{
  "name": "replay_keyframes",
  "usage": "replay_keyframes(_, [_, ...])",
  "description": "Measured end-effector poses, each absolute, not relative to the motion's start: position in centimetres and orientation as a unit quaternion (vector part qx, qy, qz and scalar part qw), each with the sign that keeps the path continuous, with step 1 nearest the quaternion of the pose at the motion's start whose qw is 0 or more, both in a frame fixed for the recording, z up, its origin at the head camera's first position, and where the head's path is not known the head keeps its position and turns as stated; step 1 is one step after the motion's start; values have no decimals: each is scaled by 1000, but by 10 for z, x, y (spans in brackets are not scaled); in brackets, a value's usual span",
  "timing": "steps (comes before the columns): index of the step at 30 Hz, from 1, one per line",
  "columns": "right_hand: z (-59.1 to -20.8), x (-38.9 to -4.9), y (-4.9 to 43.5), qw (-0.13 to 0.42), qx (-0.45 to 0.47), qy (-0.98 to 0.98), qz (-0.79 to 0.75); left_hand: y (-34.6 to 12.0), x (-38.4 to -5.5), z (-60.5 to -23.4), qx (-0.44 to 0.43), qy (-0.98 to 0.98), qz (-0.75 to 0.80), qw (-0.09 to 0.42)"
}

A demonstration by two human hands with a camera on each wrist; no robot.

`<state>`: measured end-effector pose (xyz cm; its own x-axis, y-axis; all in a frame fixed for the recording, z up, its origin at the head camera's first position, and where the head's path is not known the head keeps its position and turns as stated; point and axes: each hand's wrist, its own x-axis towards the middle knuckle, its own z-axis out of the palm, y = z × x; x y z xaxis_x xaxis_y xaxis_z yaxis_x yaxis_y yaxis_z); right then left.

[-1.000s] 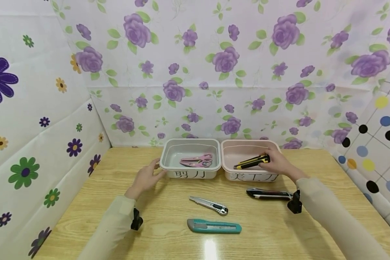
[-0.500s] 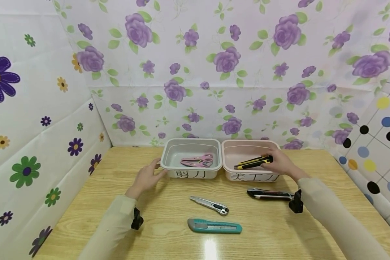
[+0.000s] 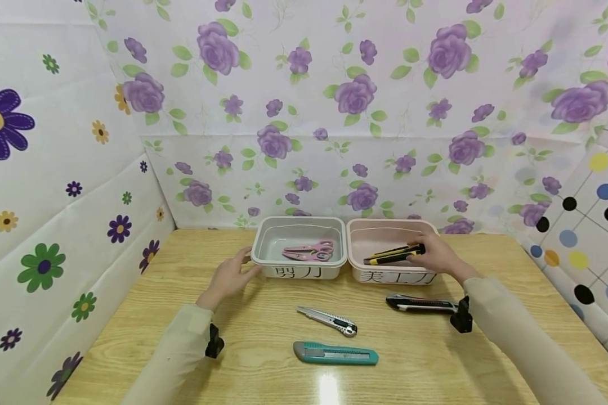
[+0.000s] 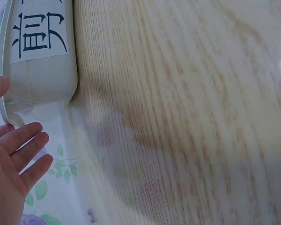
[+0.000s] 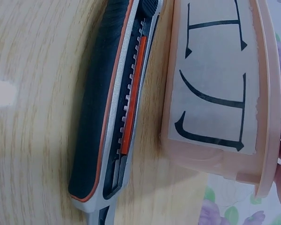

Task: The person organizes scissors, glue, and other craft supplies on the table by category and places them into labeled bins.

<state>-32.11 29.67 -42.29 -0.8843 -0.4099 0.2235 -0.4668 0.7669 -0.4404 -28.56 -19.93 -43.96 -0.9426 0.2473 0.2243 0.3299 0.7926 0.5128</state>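
Note:
My right hand [image 3: 436, 254] is over the pink bin [image 3: 353, 271] and holds a yellow-and-black utility knife [image 3: 389, 257] by its rear end. A second yellow-and-black strip shows just behind that knife. My left hand [image 3: 228, 281] touches the left end of the grey bin [image 3: 278, 270], thumb near its front corner. In the left wrist view its other fingers [image 4: 25, 143] are loosely extended beside the bin. Pink scissors [image 3: 309, 251] lie inside the grey bin. In the right wrist view the right hand is mostly hidden behind the pink bin's rim.
A black-and-silver utility knife [image 5: 114, 103] lies before the pink bin, under the right wrist. Nearer the front are a silver utility knife [image 3: 329, 321] and a teal one [image 3: 336, 353] on the wooden table [image 3: 253, 371]. Both bins carry written labels and stand side by side by the flowered backdrop.
Over the last second the right hand and its utility knife shift very slightly to the right within the pink bin. The left hand keeps its place at the grey bin.

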Motion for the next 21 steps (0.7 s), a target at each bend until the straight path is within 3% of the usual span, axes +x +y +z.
replay_keyframes(21, [-391, -300, 299, 63, 250, -930, 261, -199, -284, -438, -150, -944, -285, 70])
